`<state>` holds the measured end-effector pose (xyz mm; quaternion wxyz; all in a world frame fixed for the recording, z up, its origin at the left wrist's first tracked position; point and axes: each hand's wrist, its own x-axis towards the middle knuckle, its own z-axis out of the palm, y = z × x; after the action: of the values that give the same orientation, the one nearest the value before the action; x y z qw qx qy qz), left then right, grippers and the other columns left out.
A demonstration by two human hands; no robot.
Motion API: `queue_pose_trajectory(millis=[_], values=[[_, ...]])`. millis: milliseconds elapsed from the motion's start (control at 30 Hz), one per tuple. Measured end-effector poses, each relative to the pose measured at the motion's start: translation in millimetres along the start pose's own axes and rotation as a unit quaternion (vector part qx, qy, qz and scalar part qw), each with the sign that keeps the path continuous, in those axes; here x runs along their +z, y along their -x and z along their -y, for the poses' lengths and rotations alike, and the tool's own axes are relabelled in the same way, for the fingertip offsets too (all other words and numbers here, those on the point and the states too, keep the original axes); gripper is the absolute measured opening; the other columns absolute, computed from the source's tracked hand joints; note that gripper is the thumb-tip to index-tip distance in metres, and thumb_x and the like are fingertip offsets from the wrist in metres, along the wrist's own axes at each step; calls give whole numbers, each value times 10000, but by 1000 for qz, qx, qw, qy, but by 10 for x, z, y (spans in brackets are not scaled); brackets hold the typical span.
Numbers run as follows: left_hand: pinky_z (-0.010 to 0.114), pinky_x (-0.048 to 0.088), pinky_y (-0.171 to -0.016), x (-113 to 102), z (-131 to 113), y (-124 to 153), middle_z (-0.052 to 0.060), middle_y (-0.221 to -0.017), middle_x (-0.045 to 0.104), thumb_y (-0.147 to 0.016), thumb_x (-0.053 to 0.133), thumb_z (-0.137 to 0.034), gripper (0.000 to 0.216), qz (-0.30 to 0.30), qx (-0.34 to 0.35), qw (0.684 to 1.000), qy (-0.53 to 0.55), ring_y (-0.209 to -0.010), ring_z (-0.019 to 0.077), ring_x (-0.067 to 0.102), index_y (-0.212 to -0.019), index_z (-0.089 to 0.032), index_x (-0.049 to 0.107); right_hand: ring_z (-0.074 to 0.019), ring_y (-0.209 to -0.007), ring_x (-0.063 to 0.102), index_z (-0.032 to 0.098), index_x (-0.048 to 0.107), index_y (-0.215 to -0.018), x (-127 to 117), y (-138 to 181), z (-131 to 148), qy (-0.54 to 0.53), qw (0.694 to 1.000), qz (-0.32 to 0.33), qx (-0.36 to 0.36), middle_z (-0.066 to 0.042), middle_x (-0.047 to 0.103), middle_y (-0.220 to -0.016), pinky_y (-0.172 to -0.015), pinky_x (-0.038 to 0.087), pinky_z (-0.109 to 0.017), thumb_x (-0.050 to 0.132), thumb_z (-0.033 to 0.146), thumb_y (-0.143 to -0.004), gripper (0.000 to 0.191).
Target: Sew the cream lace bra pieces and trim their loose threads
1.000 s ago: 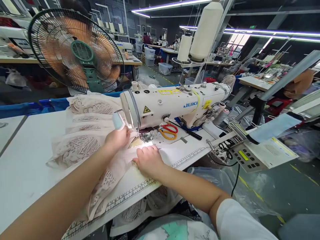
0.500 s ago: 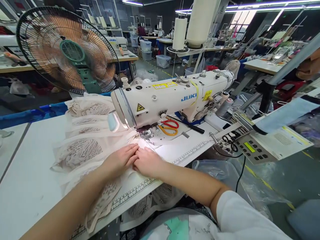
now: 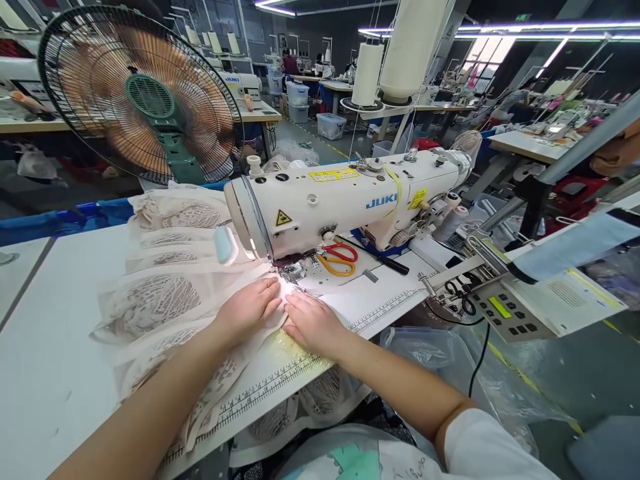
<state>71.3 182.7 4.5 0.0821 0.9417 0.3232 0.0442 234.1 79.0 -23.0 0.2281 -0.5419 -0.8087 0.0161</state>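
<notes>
My left hand (image 3: pixel 249 309) lies flat, fingers stretched, on a beige lace fabric piece (image 3: pixel 220 373) just in front of the needle area (image 3: pixel 293 273) of a white JUKI sewing machine (image 3: pixel 345 200). Beside it, almost touching, my right hand (image 3: pixel 313 321) also rests flat on the same fabric, fingers pointing toward the needle. The fabric runs under both hands and hangs over the near table edge. A lamp lights the spot between the fingertips.
Several sewn lace pieces (image 3: pixel 160 297) are stacked left of the machine. Orange-and-red scissors (image 3: pixel 337 259) lie under the machine arm. A control panel (image 3: pixel 505 313) sits at right. A standing fan (image 3: pixel 137 93) and thread cones (image 3: pixel 410 50) stand behind. A ruler strip (image 3: pixel 280 380) edges the table.
My left hand came down from beside the machine head to lie flat next to my right hand. Both hands then slid the fabric a little toward the needle.
</notes>
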Motion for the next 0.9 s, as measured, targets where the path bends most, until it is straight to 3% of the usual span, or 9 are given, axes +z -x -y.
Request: queue_pose_trajectory(millis=[400,900], values=[[406,448,-979,-84,-103,4,148,-1276,595,-907,258,-443,529,1,-5,998,-62,-1154,279,553,-1140,-133,619,-248,-1199,530,98,616,-1088,67,30,-41,-26,998,-48,-17,-147,639,-1181,-1058,399,-391,520,297,-875,308],[402,483,-895,-54,-52,-12,133,-1282,590,-925,285,-450,490,16,13,993,-112,-1139,280,558,-1195,-172,585,-239,-1202,527,115,615,-1082,64,27,-39,-32,999,-39,-8,-145,632,-1196,-1043,408,-385,496,284,-876,292]])
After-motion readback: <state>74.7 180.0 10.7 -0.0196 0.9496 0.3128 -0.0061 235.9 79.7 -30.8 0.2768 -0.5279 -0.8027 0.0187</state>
